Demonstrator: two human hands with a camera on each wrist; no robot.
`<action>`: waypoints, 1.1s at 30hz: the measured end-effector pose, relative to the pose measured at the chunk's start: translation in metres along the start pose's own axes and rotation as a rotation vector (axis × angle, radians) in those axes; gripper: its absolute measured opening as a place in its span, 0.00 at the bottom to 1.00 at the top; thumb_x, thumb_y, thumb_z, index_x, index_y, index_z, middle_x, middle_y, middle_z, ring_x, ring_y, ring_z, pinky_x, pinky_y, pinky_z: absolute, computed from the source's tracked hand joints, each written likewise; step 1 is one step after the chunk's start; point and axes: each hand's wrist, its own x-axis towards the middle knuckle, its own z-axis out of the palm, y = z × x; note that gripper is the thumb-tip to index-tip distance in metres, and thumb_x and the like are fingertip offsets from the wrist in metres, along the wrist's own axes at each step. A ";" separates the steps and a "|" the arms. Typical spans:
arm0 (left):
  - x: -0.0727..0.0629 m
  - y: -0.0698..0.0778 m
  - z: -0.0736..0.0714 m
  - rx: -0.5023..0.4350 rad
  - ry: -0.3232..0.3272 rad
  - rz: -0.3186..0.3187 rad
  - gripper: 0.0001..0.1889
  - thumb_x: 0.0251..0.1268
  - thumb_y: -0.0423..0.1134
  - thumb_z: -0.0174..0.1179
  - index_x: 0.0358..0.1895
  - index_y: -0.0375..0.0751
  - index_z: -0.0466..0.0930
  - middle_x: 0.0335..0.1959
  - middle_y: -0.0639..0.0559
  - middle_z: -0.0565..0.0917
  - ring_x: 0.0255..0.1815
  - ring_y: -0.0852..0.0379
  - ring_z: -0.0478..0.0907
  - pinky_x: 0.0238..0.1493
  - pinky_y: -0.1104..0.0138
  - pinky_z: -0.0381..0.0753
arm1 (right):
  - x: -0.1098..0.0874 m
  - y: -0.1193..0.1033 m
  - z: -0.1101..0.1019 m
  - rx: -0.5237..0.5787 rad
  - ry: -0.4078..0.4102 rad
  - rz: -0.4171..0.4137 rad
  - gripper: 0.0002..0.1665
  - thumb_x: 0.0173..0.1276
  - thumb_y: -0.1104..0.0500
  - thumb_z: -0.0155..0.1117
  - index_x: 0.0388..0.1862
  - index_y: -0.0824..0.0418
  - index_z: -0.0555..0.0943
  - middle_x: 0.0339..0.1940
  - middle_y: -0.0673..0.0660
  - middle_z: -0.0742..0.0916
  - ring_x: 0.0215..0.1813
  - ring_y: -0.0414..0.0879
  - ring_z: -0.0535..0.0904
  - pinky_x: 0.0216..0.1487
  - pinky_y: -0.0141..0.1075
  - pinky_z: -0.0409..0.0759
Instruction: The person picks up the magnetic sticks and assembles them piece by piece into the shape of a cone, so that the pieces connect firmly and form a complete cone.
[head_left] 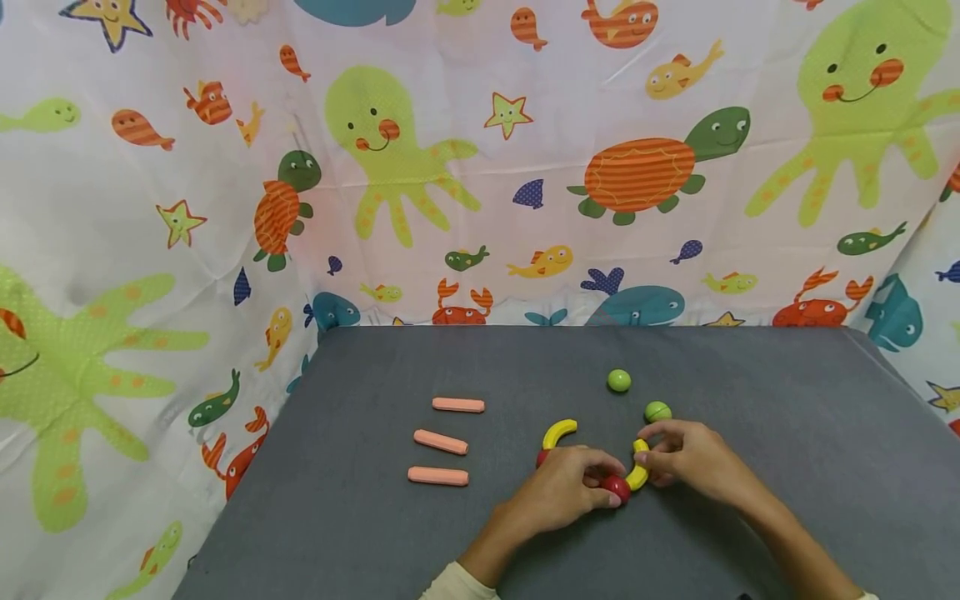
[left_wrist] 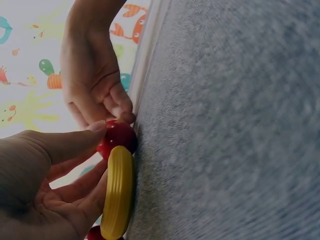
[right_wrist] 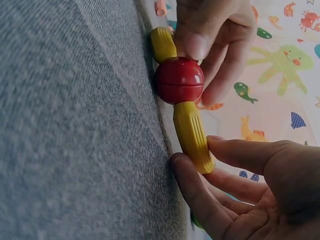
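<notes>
My left hand [head_left: 558, 493] holds a shiny red ball [head_left: 617, 489] between thumb and fingers, low over the grey table. On the ball's right side sits a yellow curved rod [head_left: 637, 472], its end against the ball. Thumb and fingertips of my right hand [head_left: 693, 458] pinch this rod at its far end, as the right wrist view shows of the grooved rod [right_wrist: 192, 137]. Beside the left hand lies a second yellow curved rod [head_left: 558, 432], also seen in the left wrist view, with another red ball [head_left: 542, 457] partly hidden behind the hand.
Two green balls lie beyond the right hand: a farther one [head_left: 618, 381] and a nearer one [head_left: 657, 412] close to its fingers. To the left are three straight salmon-pink rods [head_left: 440, 442]. A curtain with sea animals [head_left: 510, 167] hangs behind the grey table [head_left: 337, 533].
</notes>
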 end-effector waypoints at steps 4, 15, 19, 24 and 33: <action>-0.001 0.000 -0.007 -0.079 0.050 0.017 0.15 0.69 0.34 0.73 0.56 0.39 0.88 0.51 0.52 0.89 0.45 0.72 0.83 0.49 0.77 0.82 | -0.001 -0.001 0.000 -0.037 -0.007 -0.008 0.27 0.72 0.55 0.74 0.61 0.73 0.81 0.33 0.56 0.90 0.32 0.51 0.89 0.35 0.41 0.88; -0.005 -0.021 -0.033 0.002 0.393 -0.002 0.12 0.73 0.37 0.69 0.56 0.44 0.90 0.54 0.47 0.85 0.55 0.48 0.80 0.57 0.64 0.80 | -0.001 -0.007 0.011 -0.238 0.054 0.080 0.37 0.69 0.43 0.77 0.61 0.70 0.77 0.30 0.55 0.83 0.23 0.49 0.81 0.27 0.43 0.82; -0.005 -0.030 -0.034 0.041 0.386 -0.091 0.16 0.74 0.40 0.67 0.61 0.44 0.88 0.62 0.47 0.83 0.64 0.45 0.74 0.64 0.49 0.75 | -0.002 -0.008 0.015 -0.247 0.067 0.073 0.35 0.69 0.47 0.76 0.60 0.70 0.74 0.31 0.55 0.83 0.23 0.49 0.79 0.26 0.43 0.81; -0.004 -0.037 -0.033 0.047 0.328 -0.131 0.20 0.77 0.43 0.65 0.66 0.41 0.84 0.64 0.46 0.84 0.67 0.46 0.78 0.68 0.47 0.76 | -0.003 -0.008 0.019 -0.225 0.071 0.075 0.30 0.69 0.53 0.76 0.58 0.69 0.73 0.30 0.55 0.83 0.25 0.49 0.79 0.26 0.43 0.81; -0.003 -0.035 -0.034 0.053 0.264 -0.150 0.16 0.73 0.42 0.68 0.58 0.39 0.88 0.44 0.54 0.87 0.40 0.65 0.80 0.43 0.68 0.81 | -0.002 -0.008 0.020 -0.230 0.132 0.042 0.24 0.67 0.60 0.75 0.56 0.68 0.76 0.28 0.53 0.83 0.24 0.48 0.78 0.24 0.41 0.80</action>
